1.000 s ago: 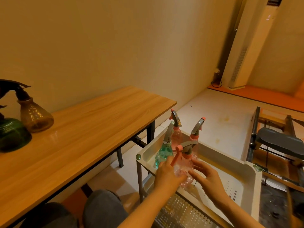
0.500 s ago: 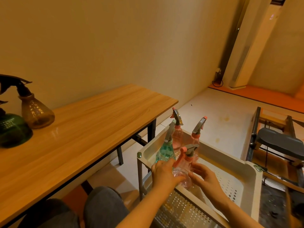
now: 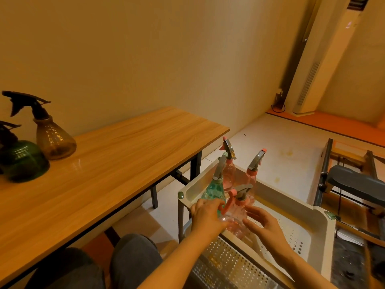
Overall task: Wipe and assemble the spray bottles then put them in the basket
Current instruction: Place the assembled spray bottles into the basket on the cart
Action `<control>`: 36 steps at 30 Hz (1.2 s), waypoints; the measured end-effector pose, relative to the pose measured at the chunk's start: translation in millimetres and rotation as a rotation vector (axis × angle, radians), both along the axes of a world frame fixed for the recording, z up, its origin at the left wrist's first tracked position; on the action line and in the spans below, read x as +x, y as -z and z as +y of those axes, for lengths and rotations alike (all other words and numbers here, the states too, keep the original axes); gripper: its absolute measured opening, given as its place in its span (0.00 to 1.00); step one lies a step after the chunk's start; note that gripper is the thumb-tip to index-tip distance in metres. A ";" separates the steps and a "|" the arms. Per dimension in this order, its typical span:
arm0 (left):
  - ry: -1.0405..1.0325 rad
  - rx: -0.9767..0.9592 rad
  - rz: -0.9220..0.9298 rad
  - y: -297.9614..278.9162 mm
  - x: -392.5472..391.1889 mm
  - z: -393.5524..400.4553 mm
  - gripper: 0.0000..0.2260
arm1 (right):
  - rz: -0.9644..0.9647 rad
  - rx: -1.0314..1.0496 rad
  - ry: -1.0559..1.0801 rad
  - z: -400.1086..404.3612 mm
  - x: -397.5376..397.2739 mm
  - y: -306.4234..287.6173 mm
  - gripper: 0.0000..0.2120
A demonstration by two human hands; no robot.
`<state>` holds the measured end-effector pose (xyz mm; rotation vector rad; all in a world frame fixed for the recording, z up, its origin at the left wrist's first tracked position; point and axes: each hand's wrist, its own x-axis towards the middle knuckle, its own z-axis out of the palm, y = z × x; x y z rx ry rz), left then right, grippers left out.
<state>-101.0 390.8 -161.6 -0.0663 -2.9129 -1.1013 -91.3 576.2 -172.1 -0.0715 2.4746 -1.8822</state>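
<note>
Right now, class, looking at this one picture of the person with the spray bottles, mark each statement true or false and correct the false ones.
1. Both hands are on a pink spray bottle in the white basket. True: the left hand and the right hand are on its two sides.
2. The basket holds four spray bottles. True.
3. The teal bottle stands on the wooden table. False: it stands in the basket.
4. The table holds no bottles. False: a brown bottle and a dark green bottle stand on it.
5. The brown bottle lacks its spray head. False: a dark trigger head is fitted.
</note>
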 end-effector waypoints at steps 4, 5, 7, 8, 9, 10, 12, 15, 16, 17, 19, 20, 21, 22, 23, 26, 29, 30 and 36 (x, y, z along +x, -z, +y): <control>-0.004 0.071 0.023 -2.9 -0.4 -10.6 0.18 | 0.063 0.065 0.044 2.9 5.1 -9.6 0.19; -0.012 0.111 0.029 -2.7 0.0 -14.7 0.17 | 0.094 0.076 0.061 3.3 7.3 -13.1 0.17; -0.003 0.189 0.044 -4.1 2.6 -25.2 0.15 | 0.195 0.104 0.093 4.9 11.7 -21.3 0.17; 0.015 0.225 0.054 -7.7 4.8 -31.1 0.15 | 0.260 0.118 0.115 5.1 13.5 -27.0 0.19; 0.032 0.263 0.069 -13.2 7.2 -37.6 0.15 | 0.326 0.119 0.136 4.4 15.0 -34.7 0.20; 0.047 0.302 0.081 -20.4 10.4 -44.7 0.15 | 0.387 0.112 0.151 2.5 16.1 -43.9 0.20; 0.062 0.391 0.119 -38.0 15.9 -60.4 0.15 | 0.481 0.076 0.157 -7.2 19.0 -70.3 0.18; 0.017 0.482 0.221 -67.7 21.2 -87.8 0.14 | 0.603 0.013 0.112 -32.0 18.8 -112.9 0.18; -0.015 0.492 0.260 -79.4 22.5 -98.3 0.13 | 0.639 -0.011 0.096 -43.4 17.1 -125.8 0.18; -0.051 0.495 0.294 -91.0 23.4 -109.2 0.12 | 0.661 -0.036 0.074 -56.3 15.3 -139.3 0.18; -0.119 0.491 0.354 -113.9 25.0 -133.1 0.10 | 0.688 -0.088 0.023 -86.3 8.5 -160.4 0.16; -0.158 0.482 0.382 -123.6 26.0 -146.9 0.09 | 0.694 -0.114 -0.007 -104.6 4.9 -168.5 0.16; -0.195 0.474 0.412 -132.9 27.1 -162.0 0.09 | 0.686 -0.135 -0.043 -124.2 2.3 -177.2 0.16; -0.227 0.478 0.430 -138.6 27.6 -169.3 0.09 | 0.684 -0.144 -0.070 -136.9 2.2 -182.1 0.16; -0.283 0.476 0.467 -146.0 32.7 -195.4 0.09 | 0.679 -0.169 -0.123 -168.4 -1.1 -188.7 0.16; -0.374 0.467 0.524 -157.4 44.6 -233.3 0.10 | 0.655 -0.210 -0.226 -223.5 -5.4 -193.3 0.15; -0.503 0.486 0.567 -161.6 67.1 -283.8 0.08 | 0.587 -0.237 -0.326 -295.0 -10.3 -181.0 0.15; -0.552 0.502 0.593 -161.8 75.3 -300.6 0.07 | 0.554 -0.241 -0.362 -319.1 -11.0 -174.5 0.16; -0.815 0.476 0.651 -153.4 110.6 -389.8 0.08 | 0.384 -0.129 -0.526 -450.8 -16.1 -128.7 0.21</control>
